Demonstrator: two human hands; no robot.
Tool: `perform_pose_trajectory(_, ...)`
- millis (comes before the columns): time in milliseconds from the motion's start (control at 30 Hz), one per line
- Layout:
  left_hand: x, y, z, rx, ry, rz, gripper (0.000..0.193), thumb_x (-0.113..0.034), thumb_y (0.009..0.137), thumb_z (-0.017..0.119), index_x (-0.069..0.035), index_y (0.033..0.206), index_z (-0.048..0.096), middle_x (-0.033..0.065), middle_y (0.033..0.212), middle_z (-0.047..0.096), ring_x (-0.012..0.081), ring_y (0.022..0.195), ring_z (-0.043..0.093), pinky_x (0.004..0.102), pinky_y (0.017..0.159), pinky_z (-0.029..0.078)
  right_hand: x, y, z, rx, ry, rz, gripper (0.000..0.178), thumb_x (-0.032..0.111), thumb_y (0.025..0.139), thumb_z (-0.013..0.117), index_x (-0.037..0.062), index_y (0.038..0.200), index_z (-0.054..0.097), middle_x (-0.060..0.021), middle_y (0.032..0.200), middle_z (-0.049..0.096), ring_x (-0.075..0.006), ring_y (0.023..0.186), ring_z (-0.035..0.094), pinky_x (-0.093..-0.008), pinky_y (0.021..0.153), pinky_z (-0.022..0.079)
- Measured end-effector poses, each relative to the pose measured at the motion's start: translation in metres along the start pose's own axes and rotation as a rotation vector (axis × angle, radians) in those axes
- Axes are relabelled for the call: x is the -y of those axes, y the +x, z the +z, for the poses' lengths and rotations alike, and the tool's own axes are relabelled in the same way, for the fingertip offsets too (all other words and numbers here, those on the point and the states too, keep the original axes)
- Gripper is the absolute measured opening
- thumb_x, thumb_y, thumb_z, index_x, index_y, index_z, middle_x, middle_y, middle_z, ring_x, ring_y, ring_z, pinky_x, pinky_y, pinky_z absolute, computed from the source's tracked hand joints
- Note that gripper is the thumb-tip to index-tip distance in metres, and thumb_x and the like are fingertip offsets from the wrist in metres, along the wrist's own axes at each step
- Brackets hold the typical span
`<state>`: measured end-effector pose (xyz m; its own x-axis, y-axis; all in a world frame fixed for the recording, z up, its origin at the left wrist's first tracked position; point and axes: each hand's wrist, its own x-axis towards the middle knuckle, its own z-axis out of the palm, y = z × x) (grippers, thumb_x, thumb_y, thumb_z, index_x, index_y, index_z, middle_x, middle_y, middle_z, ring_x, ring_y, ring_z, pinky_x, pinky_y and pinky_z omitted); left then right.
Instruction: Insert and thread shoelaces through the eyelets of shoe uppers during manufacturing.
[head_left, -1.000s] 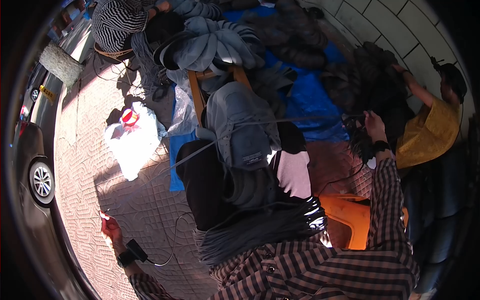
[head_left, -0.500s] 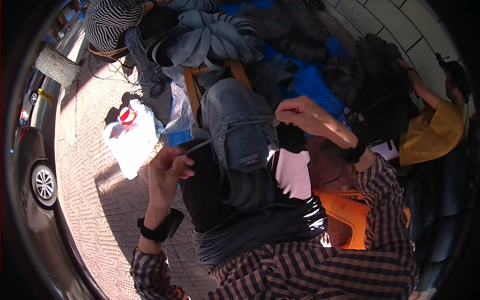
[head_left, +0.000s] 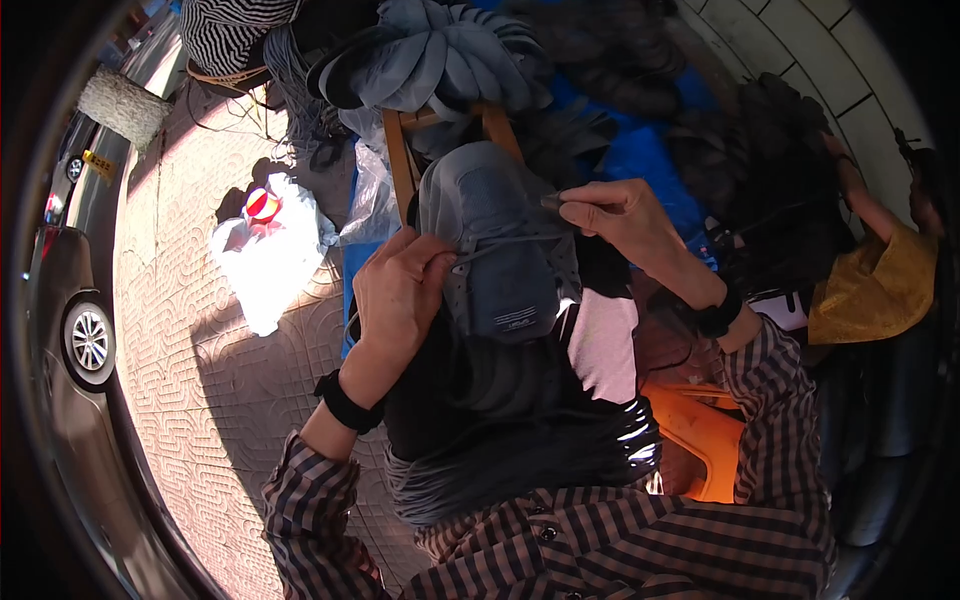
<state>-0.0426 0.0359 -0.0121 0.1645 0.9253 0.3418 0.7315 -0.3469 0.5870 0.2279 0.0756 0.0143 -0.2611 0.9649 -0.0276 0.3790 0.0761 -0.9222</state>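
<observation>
A grey shoe upper lies over my lap, its rounded toe pointing away and its printed tongue toward me. A grey shoelace crosses its front between the eyelet edges. At the upper's left edge, my left hand is closed, thumb and finger pinching the lace beside the eyelets. My right hand hovers by the upper right edge, its fingertips pinched on a small grey piece that looks like lace. The lace's path under the fingers is hidden.
A bundle of laces lies across my lap. Beyond, grey uppers are heaped on a wooden frame. A white plastic bag sits on the left pavement, an orange stool at right. Another person in yellow is at far right.
My left hand has moved right and up, from holding the lace out at the side to the upper's left edge. My right hand has risen slightly. The view has shifted a little.
</observation>
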Motion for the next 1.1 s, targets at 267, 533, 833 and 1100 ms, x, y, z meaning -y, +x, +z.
perform_pose_trajectory(267, -0.012, 0.021, -0.002, 0.091, 0.411, 0.584, 0.008, -0.003, 0.075, 0.064, -0.006, 0.082, 0.063, 0.0068, 0.081, 0.056, 0.0273, 0.079, 0.062, 0.0365, 0.068, 0.048, -0.013, 0.003, -0.001, 0.004, -0.097, -0.162, 0.019, 0.013, 0.082, 0.074, 0.0006, 0.096, 0.073, -0.0057, 0.081, 0.068, -0.0078, 0.07, 0.059, -0.022, 0.064, 0.047)
perform_pose_trajectory(533, -0.013, 0.023, 0.002, 0.216, 0.263, 0.166, 0.01, -0.008, 0.079, 0.067, -0.01, 0.088, 0.064, 0.0074, 0.09, 0.061, 0.031, 0.085, 0.065, 0.0407, 0.065, 0.051, 0.005, -0.005, 0.003, -0.068, -0.233, -0.119, 0.017, 0.017, 0.081, 0.073, 0.0015, 0.089, 0.071, -0.0073, 0.081, 0.065, -0.014, 0.07, 0.062, -0.0254, 0.066, 0.048)
perform_pose_trajectory(833, -0.046, 0.012, 0.014, -0.035, 0.013, 0.286, 0.031, -0.005, 0.071, 0.073, -0.01, 0.1, 0.063, 0.0062, 0.092, 0.056, 0.0271, 0.086, 0.06, 0.0395, 0.071, 0.05, 0.008, -0.008, 0.004, -0.115, -0.61, -0.431, 0.01, 0.012, 0.079, 0.07, 0.0035, 0.082, 0.065, -0.006, 0.083, 0.057, -0.0226, 0.072, 0.062, -0.0356, 0.075, 0.046)
perform_pose_trajectory(1100, -0.06, 0.028, 0.036, -0.009, -0.088, 0.065, 0.009, -0.009, 0.078, 0.07, -0.007, 0.086, 0.067, 0.0075, 0.08, 0.06, 0.03, 0.078, 0.063, 0.0415, 0.066, 0.049, 0.013, -0.007, 0.019, -0.081, -0.358, -0.346, 0.013, 0.013, 0.079, 0.07, 0.0028, 0.085, 0.065, -0.0083, 0.082, 0.064, -0.0223, 0.075, 0.065, -0.036, 0.075, 0.048)
